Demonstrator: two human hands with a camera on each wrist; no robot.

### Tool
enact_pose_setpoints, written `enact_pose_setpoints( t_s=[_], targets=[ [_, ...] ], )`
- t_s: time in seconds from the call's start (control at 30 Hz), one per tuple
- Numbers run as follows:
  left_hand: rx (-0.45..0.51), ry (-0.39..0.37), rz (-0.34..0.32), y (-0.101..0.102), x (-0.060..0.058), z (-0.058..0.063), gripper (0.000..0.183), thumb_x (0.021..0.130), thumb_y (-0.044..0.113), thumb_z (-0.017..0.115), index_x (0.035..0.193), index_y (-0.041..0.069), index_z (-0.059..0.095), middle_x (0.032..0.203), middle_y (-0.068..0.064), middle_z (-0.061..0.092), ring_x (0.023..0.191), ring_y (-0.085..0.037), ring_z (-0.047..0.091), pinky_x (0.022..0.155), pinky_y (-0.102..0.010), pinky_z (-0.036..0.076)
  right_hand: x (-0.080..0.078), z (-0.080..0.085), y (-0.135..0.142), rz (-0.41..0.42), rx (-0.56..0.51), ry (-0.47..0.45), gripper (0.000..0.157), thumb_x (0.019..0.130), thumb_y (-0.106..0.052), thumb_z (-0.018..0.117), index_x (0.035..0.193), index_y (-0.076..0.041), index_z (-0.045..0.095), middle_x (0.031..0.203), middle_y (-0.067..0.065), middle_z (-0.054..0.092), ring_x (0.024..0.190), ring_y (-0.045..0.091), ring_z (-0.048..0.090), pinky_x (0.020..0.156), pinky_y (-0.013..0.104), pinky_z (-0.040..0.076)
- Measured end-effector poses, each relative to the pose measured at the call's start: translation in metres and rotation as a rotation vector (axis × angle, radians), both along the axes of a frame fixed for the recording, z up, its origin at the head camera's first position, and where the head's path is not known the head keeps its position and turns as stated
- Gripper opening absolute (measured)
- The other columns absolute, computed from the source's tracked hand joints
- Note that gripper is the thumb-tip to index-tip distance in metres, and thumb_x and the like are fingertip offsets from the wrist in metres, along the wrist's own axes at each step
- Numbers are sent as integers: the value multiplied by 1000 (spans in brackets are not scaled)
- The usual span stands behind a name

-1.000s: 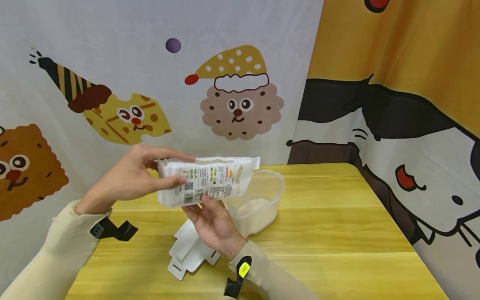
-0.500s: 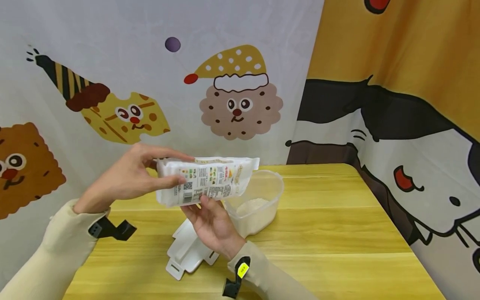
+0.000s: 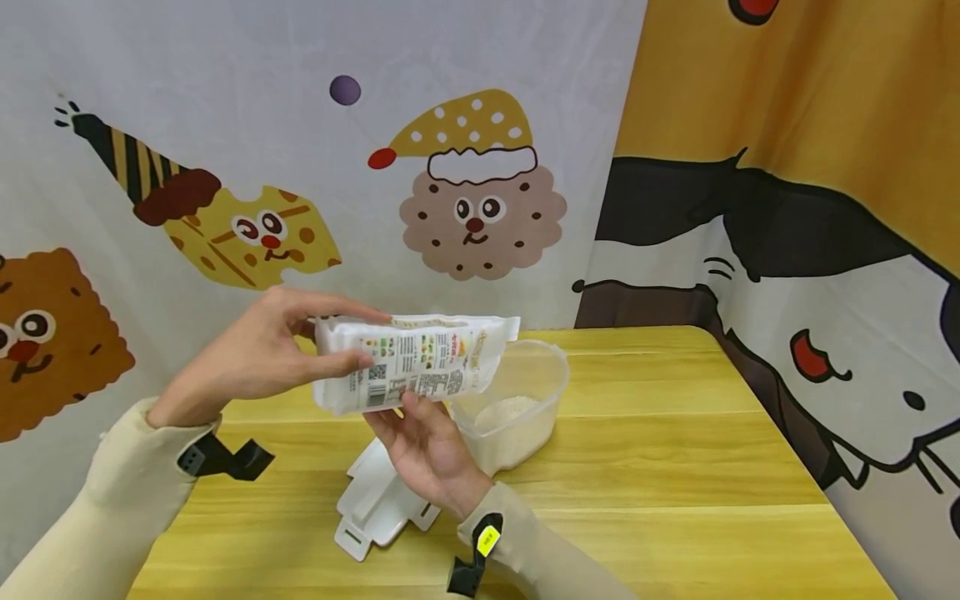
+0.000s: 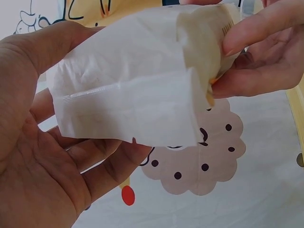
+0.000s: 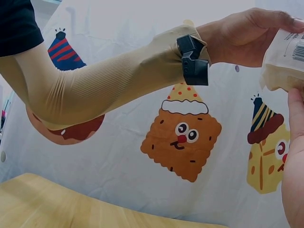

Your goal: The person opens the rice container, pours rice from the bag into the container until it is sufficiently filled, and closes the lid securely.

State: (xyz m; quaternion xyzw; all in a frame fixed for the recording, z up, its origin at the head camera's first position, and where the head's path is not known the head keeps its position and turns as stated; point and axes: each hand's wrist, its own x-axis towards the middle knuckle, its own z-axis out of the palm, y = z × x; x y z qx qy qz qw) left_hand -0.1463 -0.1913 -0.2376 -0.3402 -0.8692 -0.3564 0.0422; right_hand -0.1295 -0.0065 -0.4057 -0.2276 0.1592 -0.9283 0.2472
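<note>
A white printed bag (image 3: 420, 358) is held on its side above the table, its narrower end overlapping a clear plastic container (image 3: 551, 387) in the head view. White grains that look like rice (image 3: 510, 412) lie in that container. My left hand (image 3: 262, 354) grips the bag's left end, thumb on the printed face and fingers over the top. Beneath the bag, my right hand (image 3: 435, 454) holds it with the thumb against the lower front edge. The bag's folded, seamed end faces the left wrist view. Its mouth is hidden from me.
A white plastic lid (image 3: 378, 500) with side clips lies on the wooden table (image 3: 675, 467), left of the container and partly behind my right hand. Behind the table hangs a cartoon-printed curtain (image 3: 480, 50).
</note>
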Motion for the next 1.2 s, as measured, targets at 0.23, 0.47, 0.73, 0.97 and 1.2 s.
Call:
enact_pose_setpoints(
  t_s=[0.23, 0.47, 0.73, 0.97, 1.2],
  targets=[
    [-9, 0, -6, 0, -1, 1, 39, 88, 13, 82, 124, 26, 75, 107, 3, 78, 69, -9, 66, 48, -25, 50, 0, 0, 0, -3, 6, -8, 43, 100, -18, 65, 140, -29, 53, 143, -7, 54, 128, 12, 55, 116, 27, 42],
    [-20, -7, -6, 0, -2, 3, 39, 88, 14, 82, 124, 26, 74, 108, 4, 77, 72, -9, 66, 50, -24, 49, 1, 0, 0, -3, -4, -25, 43, 99, -17, 67, 139, -29, 54, 142, -8, 56, 127, 11, 55, 116, 27, 42],
    [-41, 12, -19, 0, -3, 6, 39, 89, 13, 81, 125, 25, 74, 108, 5, 78, 75, -9, 67, 57, -26, 53, 2, 2, 0, -6, -16, -32, 43, 99, -16, 67, 139, -29, 55, 142, -8, 56, 127, 11, 56, 116, 26, 42],
    [-46, 14, -21, 2, -4, 8, 38, 88, 14, 81, 124, 25, 74, 106, 6, 78, 74, -8, 66, 54, -25, 51, 2, 4, 1, -5, -14, -37, 43, 99, -17, 68, 139, -28, 56, 142, -7, 57, 127, 11, 56, 116, 26, 43],
    [-41, -5, -19, 3, -5, 10, 38, 89, 15, 82, 124, 25, 74, 104, 8, 77, 75, -8, 67, 55, -25, 52, 3, 5, 1, -2, -14, -53, 47, 98, -17, 69, 141, -28, 53, 143, -7, 55, 128, 12, 56, 116, 26, 42]
  ],
)
